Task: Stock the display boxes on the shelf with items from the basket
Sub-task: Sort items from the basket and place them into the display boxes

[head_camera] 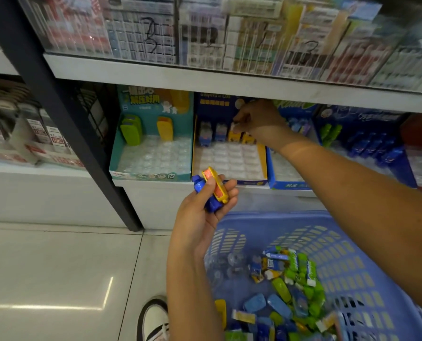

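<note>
Right hand (256, 119) seemingly pinches a pack (235, 127) in the display box (262, 158) (front slots free), left hand (202, 212) grips two items (215, 189) near the basket (303, 219).

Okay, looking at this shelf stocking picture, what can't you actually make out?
All in the head view:
- Whether the right hand holds anything over the yellow-edged display box: its back faces the camera and hides the fingertips.
- The blue item in the left hand: mostly covered by the yellow item and the thumb.
- The upper-shelf labels: blurred.
- The basket: its lower right is cut off by the frame edge.
</note>
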Demonstrator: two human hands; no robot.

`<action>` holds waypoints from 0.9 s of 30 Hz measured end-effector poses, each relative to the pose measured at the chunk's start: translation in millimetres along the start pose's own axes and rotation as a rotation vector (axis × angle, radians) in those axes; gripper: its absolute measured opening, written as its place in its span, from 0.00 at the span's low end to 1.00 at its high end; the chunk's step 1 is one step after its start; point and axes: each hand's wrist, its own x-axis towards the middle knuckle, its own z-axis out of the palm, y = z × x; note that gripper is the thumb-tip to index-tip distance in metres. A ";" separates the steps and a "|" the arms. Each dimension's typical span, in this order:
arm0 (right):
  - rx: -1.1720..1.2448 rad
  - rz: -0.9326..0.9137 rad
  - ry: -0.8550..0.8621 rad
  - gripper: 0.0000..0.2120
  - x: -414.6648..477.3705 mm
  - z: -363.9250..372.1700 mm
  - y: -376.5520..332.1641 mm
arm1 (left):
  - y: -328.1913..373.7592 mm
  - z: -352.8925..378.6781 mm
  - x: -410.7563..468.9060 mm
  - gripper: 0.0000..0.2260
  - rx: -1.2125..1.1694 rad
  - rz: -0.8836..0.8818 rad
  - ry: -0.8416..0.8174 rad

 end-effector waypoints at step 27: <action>0.720 -0.063 -0.141 0.15 -138.7 19.8 -71.3 | 17.1 -6.9 -17.3 0.20 0.068 0.201 -0.008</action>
